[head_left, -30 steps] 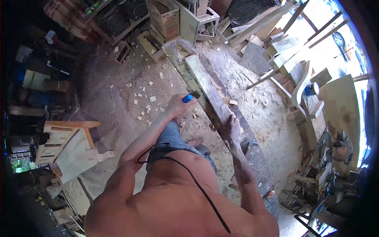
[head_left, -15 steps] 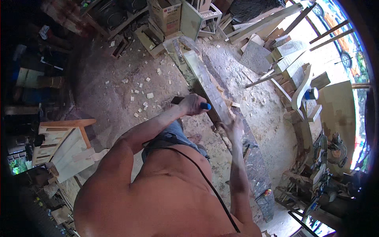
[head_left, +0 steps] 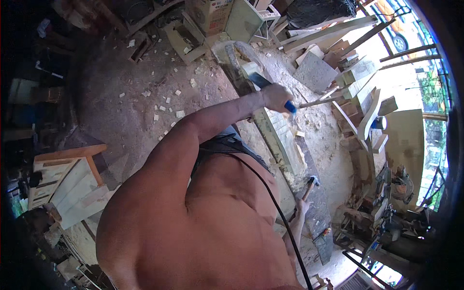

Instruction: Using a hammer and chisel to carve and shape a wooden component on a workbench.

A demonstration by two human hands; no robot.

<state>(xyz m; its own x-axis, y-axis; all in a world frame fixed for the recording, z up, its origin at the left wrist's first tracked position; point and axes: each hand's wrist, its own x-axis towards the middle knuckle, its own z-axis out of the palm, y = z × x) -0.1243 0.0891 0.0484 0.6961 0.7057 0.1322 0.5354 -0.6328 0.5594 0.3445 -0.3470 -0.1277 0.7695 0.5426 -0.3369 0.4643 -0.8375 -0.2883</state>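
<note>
My left hand (head_left: 277,98) is closed round a blue-handled tool, like a chisel (head_left: 258,79), with its broad dark blade toward the far end of a pale wooden board (head_left: 278,133). This board lies along a long, dusty plank bench (head_left: 315,215) that runs diagonally in front of my bare torso. Low on the right, my right hand (head_left: 302,206) grips the wooden handle of a hammer (head_left: 312,181), whose head rests at or just above the bench beside the board's near end. My left forearm reaches across the top of my shorts.
Offcuts scatter over the dusty floor (head_left: 121,82). A cardboard box (head_left: 205,14) and wooden frames stand at the far side. Stacked lumber (head_left: 360,72) lines the right by a bright opening, with dark machinery (head_left: 401,188) below it. A wooden furniture piece (head_left: 67,174) stands left.
My left hand has moved forward and right over the board, turning the tool's blade away from me. My right hand has left the board, moved down and taken hold of the hammer.
</note>
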